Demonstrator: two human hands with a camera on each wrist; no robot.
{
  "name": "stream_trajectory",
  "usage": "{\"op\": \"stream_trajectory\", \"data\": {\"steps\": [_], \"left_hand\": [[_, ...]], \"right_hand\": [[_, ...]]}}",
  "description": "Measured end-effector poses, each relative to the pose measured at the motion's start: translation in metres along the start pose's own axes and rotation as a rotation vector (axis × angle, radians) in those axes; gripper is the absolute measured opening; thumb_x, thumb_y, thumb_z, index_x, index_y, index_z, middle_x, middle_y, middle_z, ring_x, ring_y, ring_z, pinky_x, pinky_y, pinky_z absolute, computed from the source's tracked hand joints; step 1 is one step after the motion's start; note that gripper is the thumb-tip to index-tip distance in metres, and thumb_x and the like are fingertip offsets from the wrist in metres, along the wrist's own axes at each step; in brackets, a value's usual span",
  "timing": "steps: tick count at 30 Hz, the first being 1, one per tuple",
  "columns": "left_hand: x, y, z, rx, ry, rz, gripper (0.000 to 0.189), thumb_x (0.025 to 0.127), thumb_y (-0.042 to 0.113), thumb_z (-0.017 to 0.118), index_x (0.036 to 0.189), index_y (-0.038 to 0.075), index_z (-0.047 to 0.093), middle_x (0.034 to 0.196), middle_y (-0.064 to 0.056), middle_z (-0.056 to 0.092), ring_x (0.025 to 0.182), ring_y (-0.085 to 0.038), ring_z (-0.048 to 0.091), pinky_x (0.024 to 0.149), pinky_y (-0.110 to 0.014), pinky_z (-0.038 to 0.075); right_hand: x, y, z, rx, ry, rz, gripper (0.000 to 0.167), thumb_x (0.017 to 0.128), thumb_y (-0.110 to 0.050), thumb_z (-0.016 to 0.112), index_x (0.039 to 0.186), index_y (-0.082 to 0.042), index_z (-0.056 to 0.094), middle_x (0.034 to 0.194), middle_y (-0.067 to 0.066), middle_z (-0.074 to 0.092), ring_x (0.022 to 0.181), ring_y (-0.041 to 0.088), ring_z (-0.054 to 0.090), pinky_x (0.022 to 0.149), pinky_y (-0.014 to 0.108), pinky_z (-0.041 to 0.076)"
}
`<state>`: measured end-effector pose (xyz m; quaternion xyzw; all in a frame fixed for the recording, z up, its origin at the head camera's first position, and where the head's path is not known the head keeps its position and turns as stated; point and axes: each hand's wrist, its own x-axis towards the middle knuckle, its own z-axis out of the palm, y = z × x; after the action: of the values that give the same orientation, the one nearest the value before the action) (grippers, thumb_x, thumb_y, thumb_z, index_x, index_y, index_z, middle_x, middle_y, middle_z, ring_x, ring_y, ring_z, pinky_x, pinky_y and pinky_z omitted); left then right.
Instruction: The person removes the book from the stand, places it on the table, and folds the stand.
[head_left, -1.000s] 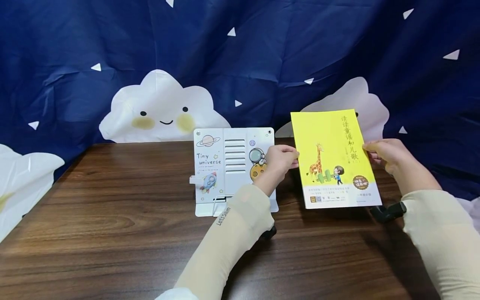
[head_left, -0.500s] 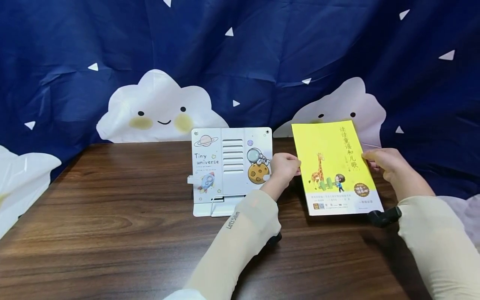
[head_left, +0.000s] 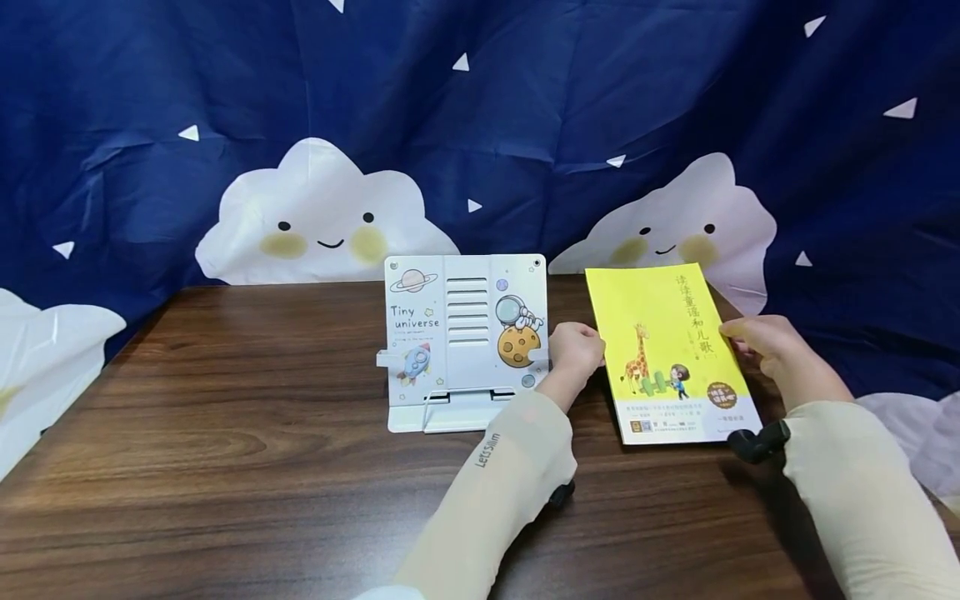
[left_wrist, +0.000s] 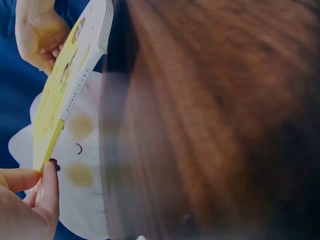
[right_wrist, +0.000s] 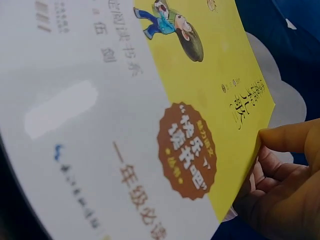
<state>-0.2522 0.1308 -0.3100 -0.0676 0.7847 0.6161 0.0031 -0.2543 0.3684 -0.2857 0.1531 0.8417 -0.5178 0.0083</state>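
Observation:
A yellow book (head_left: 660, 342) with a giraffe and a child on its cover is held between both hands, right of the middle in the head view. My left hand (head_left: 576, 354) pinches its spine edge between thumb and finger; the left wrist view shows the thumb and finger (left_wrist: 48, 192) on the spine. On the opposite edge, my right hand (head_left: 776, 354) grips the book with the thumb on the cover and fingers curled behind it, as the right wrist view shows. The book is tilted, with its lower edge nearer me and above the table in the left wrist view.
A white book stand (head_left: 468, 358) with space drawings stands upright just left of my left hand, its clips and wire support at the front. The brown wooden table (head_left: 225, 433) reaches back to a dark blue curtain (head_left: 495, 117) with clouds and triangles.
Both hands have lowered the yellow book toward the table, and its top has tipped back. The cloud face behind it now shows. The book stand stays in place.

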Motion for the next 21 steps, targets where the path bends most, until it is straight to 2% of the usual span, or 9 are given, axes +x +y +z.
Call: {"op": "stream_trajectory", "data": {"steps": [2, 4, 8, 12, 17, 21], "left_hand": [[0.000, -0.004, 0.002, 0.026, 0.002, 0.031, 0.027, 0.074, -0.002, 0.054, 0.050, 0.009, 0.054, 0.044, 0.002, 0.045, 0.040, -0.012, 0.044, 0.041, -0.022, 0.037], [0.000, -0.007, 0.005, 0.058, 0.009, 0.063, 0.034, 0.074, -0.002, 0.053, 0.044, 0.011, 0.045, 0.039, 0.003, 0.038, 0.037, -0.011, 0.034, 0.051, -0.021, 0.038], [0.002, -0.010, 0.008, 0.095, 0.000, 0.076, 0.042, 0.075, -0.002, 0.050, 0.041, 0.015, 0.031, 0.035, 0.004, 0.025, 0.035, -0.012, 0.020, 0.049, -0.022, 0.031], [0.002, -0.011, 0.011, 0.081, -0.013, 0.025, 0.041, 0.075, -0.002, 0.051, 0.042, 0.015, 0.032, 0.036, 0.003, 0.028, 0.036, -0.012, 0.023, 0.037, -0.023, 0.024], [0.003, -0.012, 0.012, 0.066, -0.020, -0.032, 0.033, 0.075, -0.001, 0.055, 0.046, 0.012, 0.046, 0.045, 0.001, 0.042, 0.042, -0.013, 0.037, 0.038, -0.023, 0.030], [0.004, -0.014, 0.013, 0.021, -0.044, -0.084, 0.025, 0.074, -0.002, 0.056, 0.053, 0.010, 0.054, 0.056, -0.002, 0.050, 0.046, -0.014, 0.044, 0.039, -0.025, 0.033]], "right_hand": [[0.000, 0.003, 0.001, -0.009, 0.004, 0.015, 0.020, 0.080, -0.013, 0.051, 0.091, 0.004, 0.049, 0.063, -0.005, 0.048, 0.051, 0.007, 0.047, 0.049, 0.023, 0.041], [0.001, 0.006, 0.002, -0.003, 0.008, 0.030, 0.018, 0.080, -0.012, 0.051, 0.089, 0.004, 0.049, 0.061, -0.004, 0.048, 0.050, 0.007, 0.046, 0.048, 0.023, 0.040], [0.004, 0.012, 0.004, 0.007, 0.020, 0.054, 0.015, 0.079, -0.009, 0.050, 0.086, 0.003, 0.049, 0.058, -0.004, 0.046, 0.047, 0.006, 0.045, 0.046, 0.021, 0.041], [0.007, 0.016, 0.007, 0.002, 0.041, 0.075, 0.015, 0.078, -0.009, 0.052, 0.087, 0.004, 0.050, 0.060, -0.003, 0.046, 0.049, 0.008, 0.045, 0.048, 0.022, 0.041], [0.011, 0.020, 0.011, -0.016, 0.065, 0.091, 0.021, 0.076, -0.009, 0.053, 0.090, 0.006, 0.049, 0.063, -0.001, 0.046, 0.052, 0.011, 0.045, 0.050, 0.025, 0.040], [0.017, 0.024, 0.013, -0.034, 0.103, 0.115, 0.016, 0.074, -0.009, 0.053, 0.083, 0.004, 0.051, 0.059, 0.001, 0.043, 0.051, 0.014, 0.043, 0.051, 0.027, 0.038]]}}
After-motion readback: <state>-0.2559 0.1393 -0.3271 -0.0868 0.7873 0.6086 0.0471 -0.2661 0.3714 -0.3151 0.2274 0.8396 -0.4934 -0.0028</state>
